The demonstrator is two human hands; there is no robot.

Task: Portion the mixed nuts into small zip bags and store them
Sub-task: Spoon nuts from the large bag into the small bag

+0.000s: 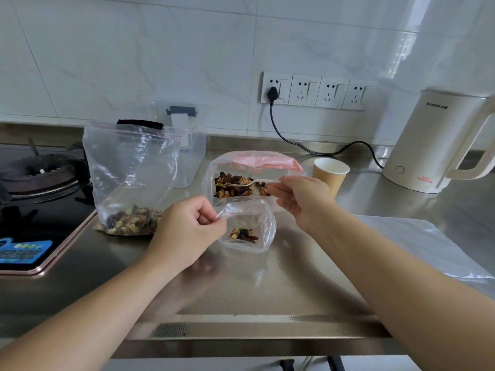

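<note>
In the head view, the left hand (pixel 187 231) pinched the rim of a small zip bag (pixel 247 227) between thumb and curled fingers, holding its mouth open over the steel counter (pixel 267 290). A few mixed nuts (pixel 242 233) lay at the bottom of that bag, just right of the pinch. The right hand (pixel 300 199) gripped the handle of a white plastic spoon (pixel 253 181), fingers closed on it. The spoon's bowl, loaded with nuts, reached leftward from that grip into a large clear bag (pixel 254 178) of nuts, lying just beyond the small bag. Left of the left hand stood another large zip bag (pixel 128 172), upright, with nuts at its bottom. Just behind the right hand was a paper cup (pixel 330 175); further right, a cream kettle (pixel 439 140).
</note>
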